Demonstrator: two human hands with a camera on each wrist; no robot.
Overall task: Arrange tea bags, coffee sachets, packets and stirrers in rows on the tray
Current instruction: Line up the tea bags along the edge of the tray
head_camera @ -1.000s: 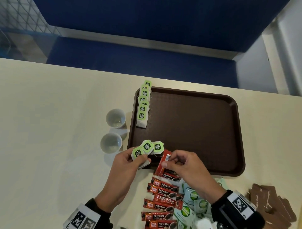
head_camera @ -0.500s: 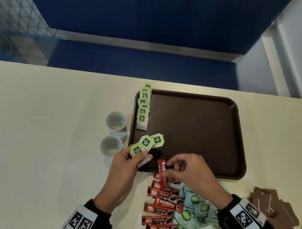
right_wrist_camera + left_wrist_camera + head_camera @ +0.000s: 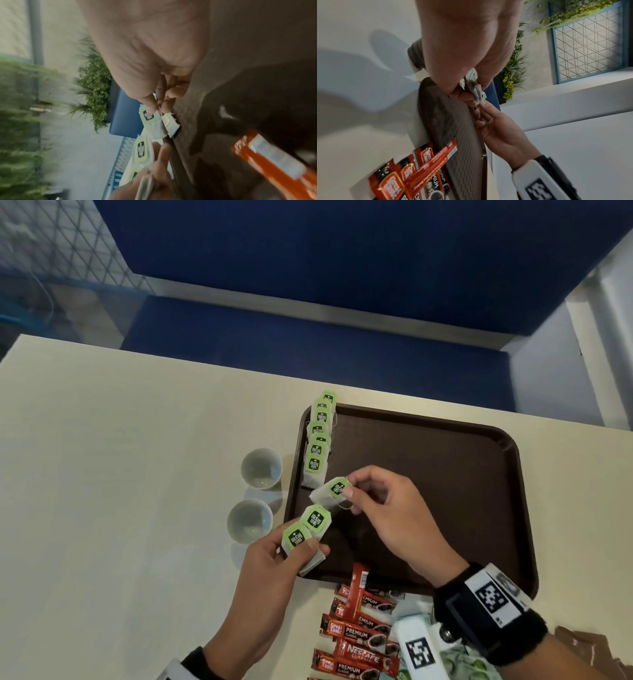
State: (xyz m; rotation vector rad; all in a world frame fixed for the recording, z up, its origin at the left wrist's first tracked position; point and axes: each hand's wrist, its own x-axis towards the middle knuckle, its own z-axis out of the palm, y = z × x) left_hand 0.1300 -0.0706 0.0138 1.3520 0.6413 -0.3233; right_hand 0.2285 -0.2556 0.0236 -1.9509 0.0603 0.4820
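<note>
Tea bags with green paper tags (image 3: 318,440) lie in an overlapping row along the left edge of the dark brown plastic tray (image 3: 445,474). Your right hand (image 3: 387,508) pinches one green-tagged tea bag (image 3: 334,491) just above that row's near end. Your left hand (image 3: 274,563) clasps two more tagged bags (image 3: 306,530) at the tray's near-left corner, beside red coffee sachets (image 3: 356,635) on the cream tabletop (image 3: 120,474).

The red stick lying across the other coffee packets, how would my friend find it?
Start at the brown tray and go to its near edge. The coffee sachets lie flat there; the red stick is narrower, crosses them and pokes onto the tray.
</note>
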